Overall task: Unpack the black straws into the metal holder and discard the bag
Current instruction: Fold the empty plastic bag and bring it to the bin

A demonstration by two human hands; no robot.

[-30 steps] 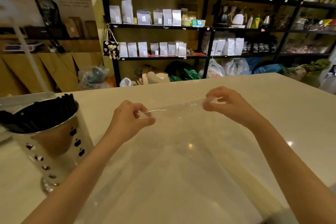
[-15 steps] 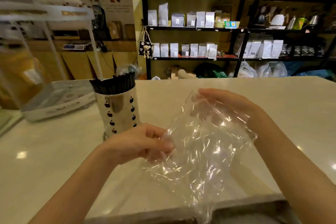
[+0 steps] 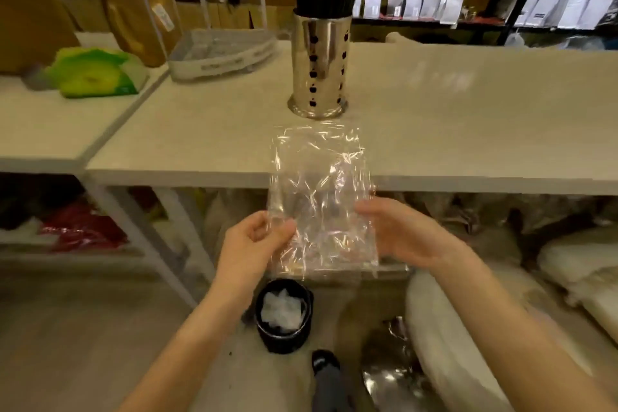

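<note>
The metal holder (image 3: 320,65), shiny with rows of dark cut-outs, stands upright on the pale counter (image 3: 451,117). Black straws (image 3: 323,0) fill it and stick out of its top. The empty clear plastic bag (image 3: 321,197), crinkled and flat, hangs in the air in front of the counter's edge. My left hand (image 3: 252,246) pinches its lower left side. My right hand (image 3: 401,232) holds its lower right side with the fingers along the film. A small black bin (image 3: 284,316) with crumpled clear plastic inside stands on the floor just below the bag.
A grey slotted tray (image 3: 220,52) sits on the counter left of the holder. A green and yellow packet (image 3: 95,75) lies on the lower side table at left. Large white sacks (image 3: 468,328) crowd the floor at right. My dark shoe (image 3: 326,361) is near the bin.
I have stepped back from the counter and the view has tilted down to the floor. The bag has come off the counter and now hangs flat between both hands above the bin.
</note>
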